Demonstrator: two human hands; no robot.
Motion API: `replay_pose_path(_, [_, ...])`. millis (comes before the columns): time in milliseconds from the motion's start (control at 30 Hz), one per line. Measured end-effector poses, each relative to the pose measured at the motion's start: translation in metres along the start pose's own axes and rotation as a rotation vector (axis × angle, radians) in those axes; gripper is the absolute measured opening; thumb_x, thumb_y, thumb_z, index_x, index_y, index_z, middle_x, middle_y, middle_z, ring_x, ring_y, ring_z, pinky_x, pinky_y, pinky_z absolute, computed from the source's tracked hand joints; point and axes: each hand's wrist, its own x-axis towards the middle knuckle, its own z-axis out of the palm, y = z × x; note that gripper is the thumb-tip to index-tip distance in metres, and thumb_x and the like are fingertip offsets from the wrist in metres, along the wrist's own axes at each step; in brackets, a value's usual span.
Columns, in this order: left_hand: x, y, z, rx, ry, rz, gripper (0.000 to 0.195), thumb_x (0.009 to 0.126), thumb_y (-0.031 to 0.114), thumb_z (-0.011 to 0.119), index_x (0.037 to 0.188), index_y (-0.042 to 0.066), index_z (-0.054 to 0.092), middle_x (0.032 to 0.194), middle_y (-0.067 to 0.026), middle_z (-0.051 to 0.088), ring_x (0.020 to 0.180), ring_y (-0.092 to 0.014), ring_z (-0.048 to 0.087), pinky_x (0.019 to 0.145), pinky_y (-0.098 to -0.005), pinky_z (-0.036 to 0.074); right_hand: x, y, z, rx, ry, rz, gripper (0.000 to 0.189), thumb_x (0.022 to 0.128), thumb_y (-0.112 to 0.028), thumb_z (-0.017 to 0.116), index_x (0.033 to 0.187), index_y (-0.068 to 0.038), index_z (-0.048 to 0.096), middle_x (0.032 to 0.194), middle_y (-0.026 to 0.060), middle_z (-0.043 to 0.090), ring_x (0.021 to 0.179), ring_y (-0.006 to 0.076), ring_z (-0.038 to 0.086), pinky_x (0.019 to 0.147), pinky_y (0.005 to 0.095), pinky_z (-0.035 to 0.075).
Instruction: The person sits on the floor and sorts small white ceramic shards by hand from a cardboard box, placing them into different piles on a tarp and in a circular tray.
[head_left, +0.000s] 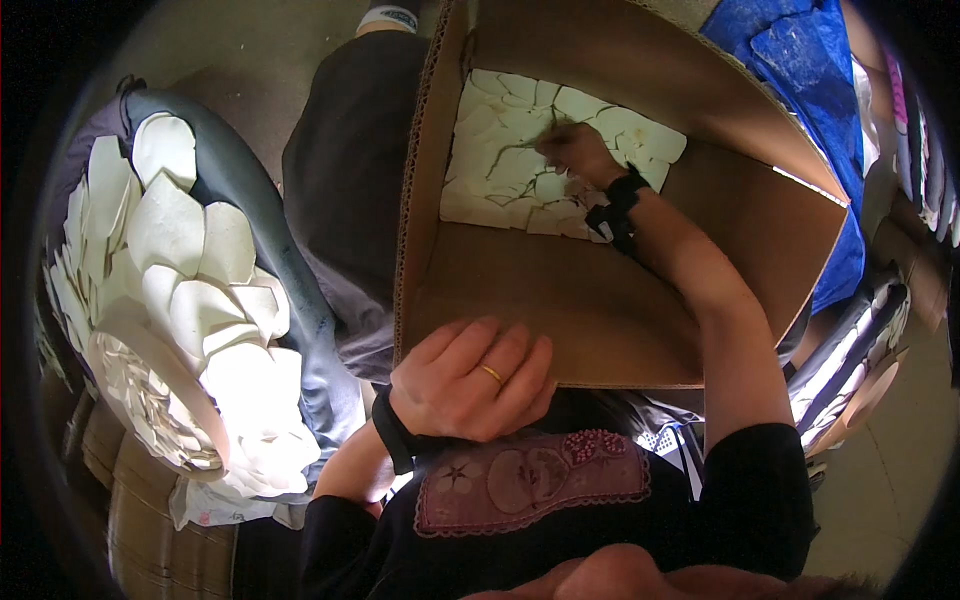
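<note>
A tall open cardboard box (570, 315) stands before me. Thin off-white pieces (502, 135) with uneven edges lie closely fitted in a layer on its bottom; I cannot tell their material. My right hand (581, 154) reaches inside, just over or touching this layer, and is blurred by motion. Whether its bent fingers hold a piece is unclear. My left hand (474, 382), wearing a gold-coloured ring, is curled over the box's near rim, its fingertips hidden. Both wrists wear black bands.
Larger curved off-white pieces (169, 225) are heaped at left in a dark blue-grey holder (300, 300). A round rimmed container (214, 427) of smaller fragments leans against them. A blue sheet (806, 67) lies beyond the box's right wall. Another person's dark-clothed leg (345, 150) is beside the box's left wall.
</note>
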Motion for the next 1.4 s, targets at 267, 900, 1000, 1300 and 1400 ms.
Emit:
replay_pose_path(267, [-0.001,0.0,0.001,-0.002,0.009,0.008,0.023,0.075,0.024,0.07,0.09,0.007,0.067,0.086,-0.0047,0.064,0.075,-0.017,0.061,0.066,-0.0273,0.05,-0.004,0.029,-0.02,0.599,0.045,0.261,0.025,0.089,-0.02,0.067,0.102,0.001,0.064,0.096,0.0071,0.067,0.084,0.0141,0.06,0.072,0.0264,0.052])
replay_pose_path(900, [-0.001,0.0,0.001,0.018,0.001,0.0,0.025,0.072,0.026,0.07,0.092,0.012,0.069,0.085,-0.004,0.068,0.072,-0.018,0.065,0.062,-0.0291,0.053,-0.002,0.005,0.019,0.868,0.222,0.315,0.023,0.098,-0.017,0.051,0.091,0.001,0.062,0.083,0.0094,0.068,0.06,0.0123,0.054,0.052,0.0273,0.044])
replay_pose_path(1000, [-0.001,0.0,0.003,0.014,0.006,0.005,0.025,0.073,0.026,0.07,0.092,0.01,0.068,0.085,-0.0043,0.067,0.073,-0.018,0.064,0.064,-0.0285,0.052,-0.015,0.003,0.011,0.805,0.166,0.278,0.023,0.098,-0.02,0.051,0.095,0.0,0.063,0.08,0.0058,0.065,0.061,0.0103,0.051,0.052,0.0254,0.041])
replay_pose_path(1300, [0.002,0.002,-0.003,-0.037,-0.029,-0.047,0.032,0.072,0.024,0.071,0.1,0.01,0.066,0.102,-0.0078,0.065,0.08,-0.021,0.064,0.066,-0.0288,0.052,-0.063,-0.013,-0.026,0.674,-0.211,0.109,0.023,0.097,-0.025,0.057,0.099,-0.003,0.063,0.077,0.0017,0.059,0.057,0.0076,0.048,0.048,0.0217,0.038])
replay_pose_path(1400, [0.008,0.004,-0.004,-0.063,0.057,-0.162,0.04,0.07,0.021,0.073,0.108,0.012,0.065,0.116,-0.0095,0.063,0.085,-0.024,0.066,0.067,-0.0314,0.054,-0.099,-0.045,-0.027,0.526,-0.473,0.052,0.024,0.096,-0.027,0.058,0.098,-0.002,0.061,0.068,0.0013,0.056,0.05,0.0078,0.047,0.044,0.0215,0.037])
